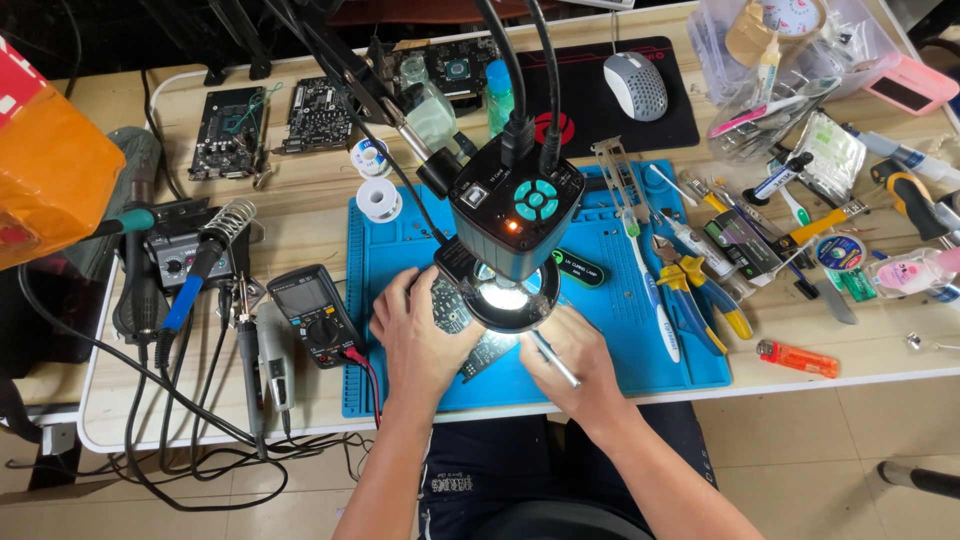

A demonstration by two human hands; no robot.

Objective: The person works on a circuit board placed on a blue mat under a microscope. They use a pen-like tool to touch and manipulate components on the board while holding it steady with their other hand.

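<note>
Left hand point(415, 335) on circuit board point(462, 322); right hand point(568, 355) apparently grips tweezers point(553, 358)

Arms: your forearms are bare to the elbow, no sleeves in view.
Left hand point(418, 335): no glove, ring or watch on you.
Right hand point(570, 360): bare too, wrist unadorned.
Shorts point(490, 470): you wear dark navy ones with small pale lettering on the left leg.

Wooden table point(880, 365) bears blue mat point(690, 360), multimeter point(312, 315), lighter point(797, 358).
</note>
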